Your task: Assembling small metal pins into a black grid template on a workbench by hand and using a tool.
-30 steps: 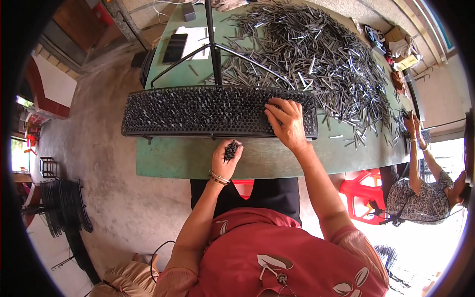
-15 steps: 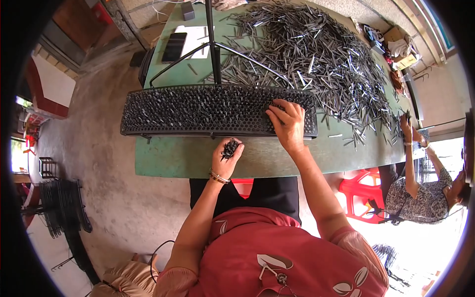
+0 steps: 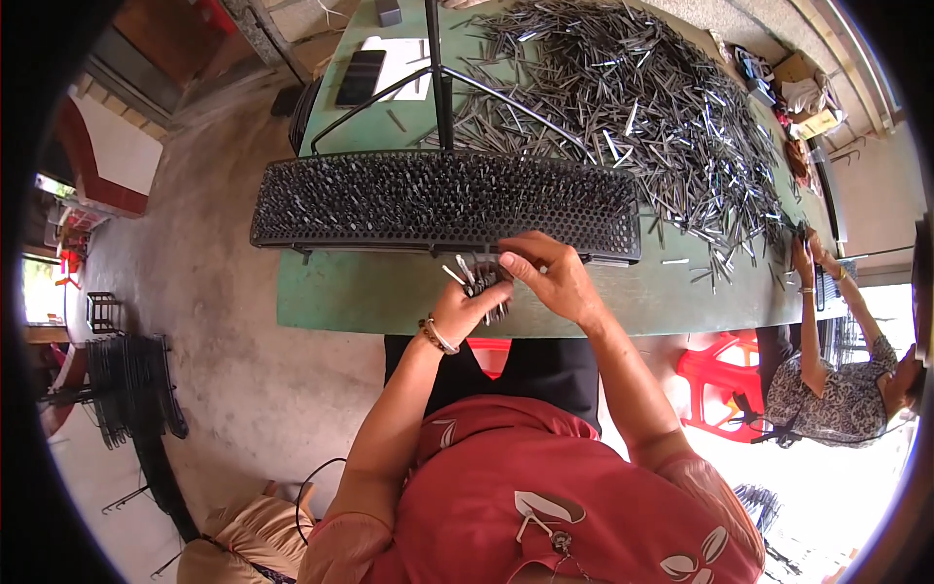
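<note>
Left hand (image 3: 455, 315): closed around a bundle of thin black-and-grey strips (image 3: 479, 277), over the green worktop's (image 3: 360, 297) near side.
Right hand (image 3: 556, 279): fingers curled, thumb extended, just beside the bundle; whether it pinches a strip, I cannot tell.
Tray: long black perforated tray (image 3: 593, 227), packed with strips, just beyond both hands, partly between them and a heap of loose dark strips (image 3: 623, 107).
Stand: black metal pole (image 3: 434, 44) with splayed struts, behind the tray.
Far right: another person (image 3: 827, 389), red plastic stool (image 3: 715, 380).
Lettering: yellow box (image 3: 815, 124), too small to read.
</note>
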Motion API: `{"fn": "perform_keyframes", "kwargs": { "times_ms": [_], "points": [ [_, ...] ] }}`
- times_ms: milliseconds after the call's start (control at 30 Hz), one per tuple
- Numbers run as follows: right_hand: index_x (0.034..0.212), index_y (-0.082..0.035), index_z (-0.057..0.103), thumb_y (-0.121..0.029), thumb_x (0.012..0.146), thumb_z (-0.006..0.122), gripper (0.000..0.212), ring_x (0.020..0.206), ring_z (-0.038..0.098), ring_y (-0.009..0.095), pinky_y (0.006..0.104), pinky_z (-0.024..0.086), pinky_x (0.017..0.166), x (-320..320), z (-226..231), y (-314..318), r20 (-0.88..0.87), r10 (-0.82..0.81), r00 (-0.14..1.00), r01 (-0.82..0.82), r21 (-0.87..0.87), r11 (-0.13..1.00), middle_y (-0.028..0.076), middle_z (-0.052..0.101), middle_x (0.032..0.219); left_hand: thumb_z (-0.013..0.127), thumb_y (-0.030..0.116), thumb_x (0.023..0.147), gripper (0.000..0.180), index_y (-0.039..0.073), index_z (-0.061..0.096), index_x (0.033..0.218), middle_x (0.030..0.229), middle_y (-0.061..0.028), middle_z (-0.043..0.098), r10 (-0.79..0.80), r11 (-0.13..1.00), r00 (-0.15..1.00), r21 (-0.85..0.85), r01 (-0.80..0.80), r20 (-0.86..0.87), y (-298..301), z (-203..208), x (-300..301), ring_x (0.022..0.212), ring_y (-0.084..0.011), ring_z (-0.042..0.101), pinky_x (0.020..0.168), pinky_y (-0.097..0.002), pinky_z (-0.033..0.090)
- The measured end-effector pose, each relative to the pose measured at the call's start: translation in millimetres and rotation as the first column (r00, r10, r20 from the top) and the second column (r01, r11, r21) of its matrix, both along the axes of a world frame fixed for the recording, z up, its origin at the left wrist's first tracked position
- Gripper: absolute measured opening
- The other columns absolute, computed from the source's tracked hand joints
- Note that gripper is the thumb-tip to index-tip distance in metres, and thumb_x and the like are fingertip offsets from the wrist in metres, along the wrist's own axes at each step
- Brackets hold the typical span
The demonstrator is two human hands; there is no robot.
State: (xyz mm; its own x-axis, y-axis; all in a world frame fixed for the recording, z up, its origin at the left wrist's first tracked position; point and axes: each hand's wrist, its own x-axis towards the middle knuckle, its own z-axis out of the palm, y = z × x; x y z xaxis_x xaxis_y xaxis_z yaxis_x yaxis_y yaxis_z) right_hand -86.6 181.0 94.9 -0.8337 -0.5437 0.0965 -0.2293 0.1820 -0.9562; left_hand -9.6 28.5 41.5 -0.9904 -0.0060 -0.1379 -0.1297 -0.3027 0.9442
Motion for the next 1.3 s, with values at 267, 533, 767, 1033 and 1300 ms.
{"fn": "perform_keyframes", "kwargs": {
  "times_ms": [267, 533, 767, 1033, 1300],
  "points": [
    [0.093, 0.004, 0.069, -0.014, 0.088, 0.067, 0.019, 0.076, 0.057, 0.010, 0.0257, 0.047, 0.068, -1, -2, 15, 0.391, 0.022, 0.920, 0.007, -0.074, 0.997, 0.005, 0.066, 0.086, 0.066, 0.012, 0.084, 0.023, 0.002, 0.057, 0.104, 0.082, -0.0043, 0.061, -0.284, 0.893, 0.943, 0.405, 0.196, 0.172, 12, 10, 14, 0.072, -0.0132, 0.059, 0.063, -0.0282, 0.050],
    [0.106, 0.000, 0.066, -0.007, 0.086, 0.067, 0.022, 0.080, 0.063, 0.010, 0.0249, 0.050, 0.073, -31, 2, 11, -0.110, -0.405, 0.908, 0.398, -0.075, 0.914, 0.007, 0.069, 0.091, 0.061, 0.018, 0.090, 0.024, 0.003, 0.058, 0.110, 0.082, -0.0043, 0.062, -0.373, 0.831, 0.843, 0.543, 0.118, 0.388, 28, 11, 11, 0.074, -0.0163, 0.063, 0.063, -0.0328, 0.054],
    [0.099, -0.009, 0.070, -0.012, 0.078, 0.071, 0.022, 0.076, 0.057, 0.024, 0.0356, 0.044, 0.076, -54, -19, 0, -0.566, -0.320, 0.759, 0.392, 0.006, 0.920, 0.008, 0.067, 0.082, 0.064, 0.017, 0.088, 0.027, 0.003, 0.058, 0.110, 0.081, -0.0035, 0.062, -0.317, 0.886, 0.890, 0.438, 0.154, 0.327, 32, -5, 9, 0.069, -0.0140, 0.062, 0.060, -0.0294, 0.052],
    [0.096, -0.010, 0.069, -0.014, 0.076, 0.071, 0.020, 0.089, 0.055, 0.025, 0.0369, 0.041, 0.077, -50, -17, 3, -0.814, -0.054, 0.579, 0.352, 0.190, 0.917, 0.004, 0.061, 0.102, 0.067, 0.014, 0.086, 0.026, 0.001, 0.058, 0.106, 0.078, -0.0035, 0.061, -0.300, 0.929, 0.906, 0.306, 0.207, 0.297, 28, 1, 7, 0.063, -0.0119, 0.060, 0.055, -0.0264, 0.050],
    [0.090, -0.005, 0.072, -0.022, 0.081, 0.072, 0.019, 0.096, 0.058, 0.023, 0.0371, 0.043, 0.084, -21, 14, 15, -0.372, 0.001, 0.928, 0.054, 0.138, 0.989, 0.009, 0.067, 0.093, 0.068, 0.013, 0.085, 0.021, 0.002, 0.059, 0.100, 0.075, -0.0024, 0.061, -0.296, 0.954, 0.924, 0.123, 0.273, 0.243, 28, 13, 0, 0.062, -0.0105, 0.059, 0.054, -0.0258, 0.050]
  ]
}}
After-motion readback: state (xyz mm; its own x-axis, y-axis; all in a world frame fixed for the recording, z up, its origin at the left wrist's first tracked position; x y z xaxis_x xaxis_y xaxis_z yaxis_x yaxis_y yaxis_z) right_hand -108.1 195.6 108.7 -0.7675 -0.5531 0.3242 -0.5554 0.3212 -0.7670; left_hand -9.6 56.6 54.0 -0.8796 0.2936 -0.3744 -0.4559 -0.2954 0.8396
